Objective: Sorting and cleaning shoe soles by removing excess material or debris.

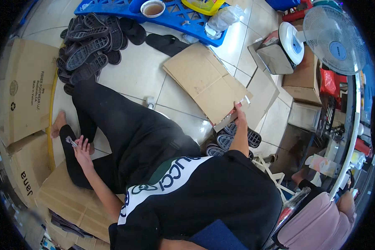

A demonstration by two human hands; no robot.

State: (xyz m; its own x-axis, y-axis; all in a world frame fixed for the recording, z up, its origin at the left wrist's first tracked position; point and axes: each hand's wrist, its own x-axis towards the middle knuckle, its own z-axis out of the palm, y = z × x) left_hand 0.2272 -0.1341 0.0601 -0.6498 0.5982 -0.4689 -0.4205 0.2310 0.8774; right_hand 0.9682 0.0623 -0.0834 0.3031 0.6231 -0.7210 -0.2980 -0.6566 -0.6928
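My left hand [84, 152] is beside my bent leg at the left. It holds a small, clear-and-silvery object [71, 142] at the fingertips, too small to name; the fingers are partly spread. Out to the right, my right hand [240, 116] grips the near right corner of a flat brown cardboard sheet [204, 81], thumb on top. That sheet is tilted above the tiled floor and a second cardboard piece [264, 91]. Several dark shoe soles [225, 141] with a grid pattern are by my right forearm, partly hidden by it.
A heap of dark soles [87, 48] lies at the far left, near a blue plastic pallet [179, 21] bearing a cup [153, 8]. Cardboard boxes [29, 87] stand at the left. A white fan [333, 41] is at the far right. Another person [321, 221] sits at the lower right.
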